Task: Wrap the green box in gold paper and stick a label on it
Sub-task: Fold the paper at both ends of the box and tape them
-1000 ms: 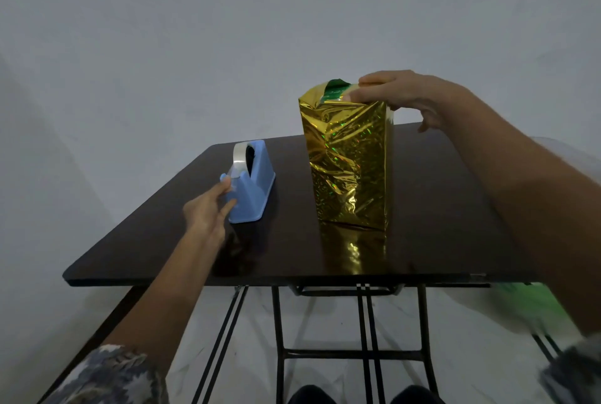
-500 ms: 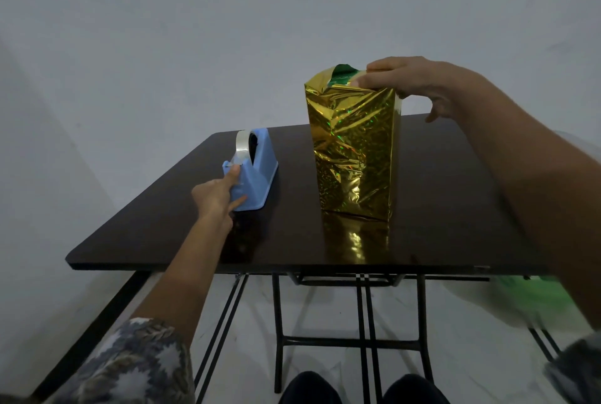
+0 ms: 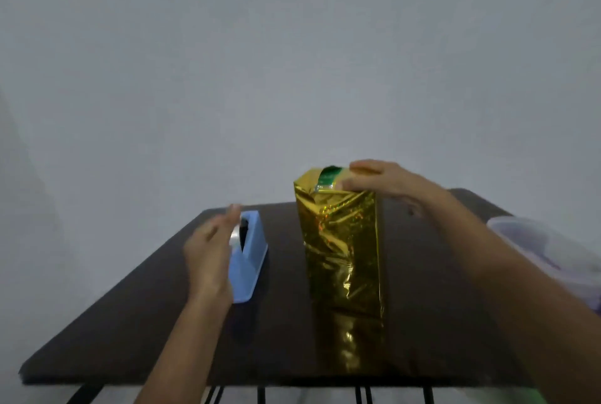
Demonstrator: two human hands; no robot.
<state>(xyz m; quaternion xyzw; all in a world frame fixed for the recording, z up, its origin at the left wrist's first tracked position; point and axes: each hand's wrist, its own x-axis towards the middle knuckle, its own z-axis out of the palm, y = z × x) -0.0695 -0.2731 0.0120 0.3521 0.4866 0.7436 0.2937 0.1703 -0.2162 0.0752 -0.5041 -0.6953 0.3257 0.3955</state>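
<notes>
Head view: how many of each thing?

One dark table [image 3: 439, 306], one blue tape dispenser [image 3: 248, 260] carrying one tape roll [image 3: 234, 236], one green box [image 3: 330, 176] in gold paper [image 3: 341, 250], and one clear plastic container [image 3: 536, 241]. Two hands as well.

Where does the box stand?

Upright near the middle of the table, a little to the right. The paper covers its sides, and a patch of green shows at the open top corner.

And the hands?

The right hand [image 3: 387, 180] lies across the top of the box, fingers flat and pressing the folded paper down. The left hand [image 3: 209, 257] is beside the dispenser with its fingers stretched out along the roll. It is too blurred to tell whether they touch the tape.

What about edges and room?

The dispenser sits toward the left edge, well apart from the box, with a bare strip of tabletop between them. A wide band of tabletop runs from the foot of the box to the near edge and reflects the gold. The container is at the far right, cut off by the frame, and the right forearm crosses in front of it.
</notes>
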